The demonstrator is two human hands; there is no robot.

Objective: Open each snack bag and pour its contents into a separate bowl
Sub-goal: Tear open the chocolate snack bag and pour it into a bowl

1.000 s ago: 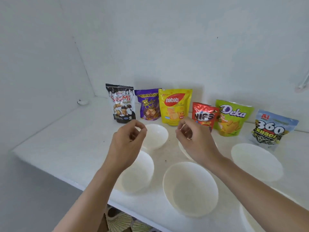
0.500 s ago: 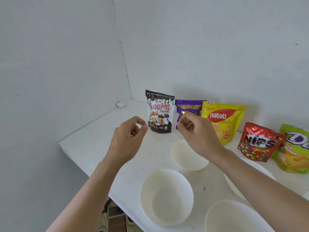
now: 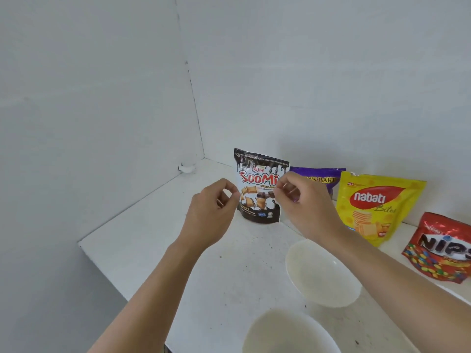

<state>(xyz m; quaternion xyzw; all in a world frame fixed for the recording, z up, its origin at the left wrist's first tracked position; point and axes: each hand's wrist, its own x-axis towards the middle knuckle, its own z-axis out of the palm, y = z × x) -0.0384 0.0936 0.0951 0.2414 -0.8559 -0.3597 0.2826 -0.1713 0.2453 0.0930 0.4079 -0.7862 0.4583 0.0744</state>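
The black-and-white Soomi foil snack bag [image 3: 257, 200] stands upright on the white counter [image 3: 153, 238]. The left hand [image 3: 211, 215] and right hand [image 3: 303, 207] hover at its side edges, each grip curled thumb-to-forefinger; whether they touch it is unclear.

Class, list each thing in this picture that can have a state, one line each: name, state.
Soomi bag: upright, top sealed.
Purple bag: upright, partly hidden.
Nabati bag: upright, sealed.
Nips bag: leaning back, partly out of frame.
Far bowl: upright, empty.
Near bowl: upright, empty.
Left hand: fingers curled at Soomi bag's left edge, grip unclear.
Right hand: fingers curled at its right edge, grip unclear.
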